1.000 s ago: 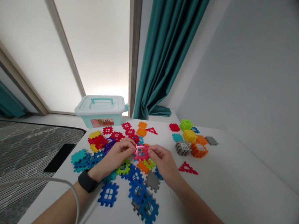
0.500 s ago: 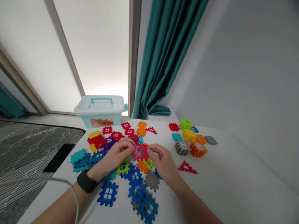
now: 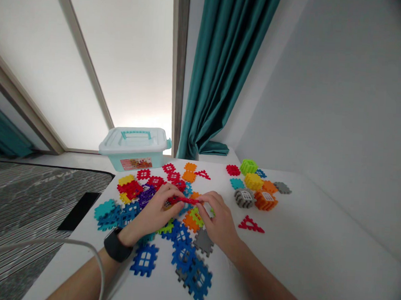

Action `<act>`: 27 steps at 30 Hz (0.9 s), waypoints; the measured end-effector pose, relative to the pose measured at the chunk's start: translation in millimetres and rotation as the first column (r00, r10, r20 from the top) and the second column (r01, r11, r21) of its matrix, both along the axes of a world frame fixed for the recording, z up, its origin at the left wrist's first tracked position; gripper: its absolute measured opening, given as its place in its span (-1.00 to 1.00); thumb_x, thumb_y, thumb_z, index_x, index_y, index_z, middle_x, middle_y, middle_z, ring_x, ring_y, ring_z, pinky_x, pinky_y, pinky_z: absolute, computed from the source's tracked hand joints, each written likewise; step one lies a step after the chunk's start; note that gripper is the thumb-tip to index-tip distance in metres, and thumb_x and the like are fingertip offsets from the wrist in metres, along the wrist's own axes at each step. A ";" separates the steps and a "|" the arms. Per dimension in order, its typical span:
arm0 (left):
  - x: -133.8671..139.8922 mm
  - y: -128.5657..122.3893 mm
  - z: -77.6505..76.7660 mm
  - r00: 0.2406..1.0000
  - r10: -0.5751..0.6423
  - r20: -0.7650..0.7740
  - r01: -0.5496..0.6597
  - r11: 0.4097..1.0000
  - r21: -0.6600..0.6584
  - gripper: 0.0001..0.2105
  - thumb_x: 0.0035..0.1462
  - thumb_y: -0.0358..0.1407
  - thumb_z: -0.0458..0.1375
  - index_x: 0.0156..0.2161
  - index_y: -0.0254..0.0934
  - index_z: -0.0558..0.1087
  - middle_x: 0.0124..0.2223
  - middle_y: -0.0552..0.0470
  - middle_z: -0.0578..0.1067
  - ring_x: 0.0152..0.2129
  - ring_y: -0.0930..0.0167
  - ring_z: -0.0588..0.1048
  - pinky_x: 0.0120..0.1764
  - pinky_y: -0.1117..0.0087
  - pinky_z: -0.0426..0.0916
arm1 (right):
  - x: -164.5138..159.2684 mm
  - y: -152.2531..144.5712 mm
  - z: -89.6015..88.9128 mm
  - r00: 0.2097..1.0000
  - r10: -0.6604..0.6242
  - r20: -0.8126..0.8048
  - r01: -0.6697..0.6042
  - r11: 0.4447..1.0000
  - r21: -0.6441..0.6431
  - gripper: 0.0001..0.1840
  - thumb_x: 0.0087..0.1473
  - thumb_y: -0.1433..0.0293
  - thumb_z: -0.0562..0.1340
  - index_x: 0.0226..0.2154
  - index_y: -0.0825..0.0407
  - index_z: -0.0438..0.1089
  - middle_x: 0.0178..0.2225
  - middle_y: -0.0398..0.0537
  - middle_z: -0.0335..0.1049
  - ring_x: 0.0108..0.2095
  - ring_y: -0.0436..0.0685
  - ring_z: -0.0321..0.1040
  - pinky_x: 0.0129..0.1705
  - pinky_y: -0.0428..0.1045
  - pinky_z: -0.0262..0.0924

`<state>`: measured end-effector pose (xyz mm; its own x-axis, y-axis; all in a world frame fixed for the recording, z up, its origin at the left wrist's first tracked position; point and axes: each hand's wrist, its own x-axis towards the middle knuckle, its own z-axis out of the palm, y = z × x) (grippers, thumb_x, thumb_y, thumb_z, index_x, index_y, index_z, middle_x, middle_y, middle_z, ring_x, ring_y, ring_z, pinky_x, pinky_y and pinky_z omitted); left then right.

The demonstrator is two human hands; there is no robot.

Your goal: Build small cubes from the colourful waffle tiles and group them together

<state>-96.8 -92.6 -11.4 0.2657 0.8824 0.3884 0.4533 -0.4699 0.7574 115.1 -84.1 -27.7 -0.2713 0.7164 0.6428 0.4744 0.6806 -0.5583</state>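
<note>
Between my two hands is a red window-frame building tile (image 3: 188, 200), turned nearly edge-on. My left hand (image 3: 162, 206) pinches its left end, and my right hand (image 3: 215, 215) pinches its right end. Beneath them lie lime green tiles (image 3: 197, 218), an orange tile (image 3: 190, 223) and a grey tile (image 3: 204, 242). Blue window tiles (image 3: 184, 255) overlap in front of the hands. Purple tiles (image 3: 146, 194) and red tiles (image 3: 156, 182) lie beyond my left hand, which partly covers the pile.
A lidded turquoise box (image 3: 136, 149) stands at the back left. Stacked tiles, among them yellow (image 3: 253, 181), grey (image 3: 244, 198) and orange (image 3: 266, 201) ones, sit at the right. Nearby lies a red triangular piece (image 3: 251, 224). A white cable (image 3: 91, 247) crosses the lower left.
The red tile has tipped from facing me to nearly edge-on, still held at both ends. My left fingers have shifted slightly right. The surrounding tiles look unmoved.
</note>
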 end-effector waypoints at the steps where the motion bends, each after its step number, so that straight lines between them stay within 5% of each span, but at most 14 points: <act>1: -0.4 -0.5 0.8 1.000 -0.007 -0.012 0.007 1.000 -0.006 -0.84 0.30 -0.22 0.12 -0.14 -0.19 0.52 -0.09 -0.07 0.49 -0.07 0.26 0.46 0.08 0.17 0.36 | 0.4 -0.3 -0.9 1.000 0.002 0.009 -0.002 1.000 0.014 -0.86 0.31 0.36 0.14 -0.23 -0.05 0.42 -0.27 -0.02 0.46 -0.19 0.18 0.40 -0.12 0.09 0.33; 11: -7.4 -2.5 4.1 0.992 -0.120 -0.031 0.117 0.990 -0.085 -0.86 0.31 -0.22 0.09 -0.09 -0.16 0.43 -0.05 -0.05 0.46 -0.04 0.26 0.44 0.07 0.19 0.36 | 4.5 1.1 -0.2 0.994 0.102 0.034 -0.105 0.986 0.126 -0.80 0.29 0.49 0.12 -0.17 -0.10 0.40 -0.20 -0.03 0.46 -0.10 0.18 0.40 -0.02 0.13 0.34; 19: -12.4 0.5 -5.8 0.977 0.086 -0.193 -0.034 0.965 0.259 -0.59 0.11 -0.21 0.34 0.04 -0.16 0.37 0.15 -0.15 0.25 0.14 0.13 0.29 0.18 0.03 0.27 | 2.0 0.8 -1.7 0.992 0.106 0.073 -0.106 0.994 -0.005 -0.42 0.12 0.53 0.16 0.19 -0.06 0.20 0.11 0.10 0.33 0.14 0.26 0.28 0.17 0.24 0.28; 27: -15.4 2.9 -11.2 0.966 0.128 -0.223 -0.045 0.938 0.344 -0.57 0.15 -0.15 0.32 0.10 -0.10 0.37 0.17 -0.15 0.23 0.14 0.11 0.30 0.17 0.03 0.31 | 3.3 1.4 -2.5 0.989 0.113 0.097 -0.117 0.992 0.044 -0.39 0.18 0.45 0.24 0.25 -0.10 0.13 0.12 0.11 0.32 0.14 0.28 0.28 0.16 0.28 0.29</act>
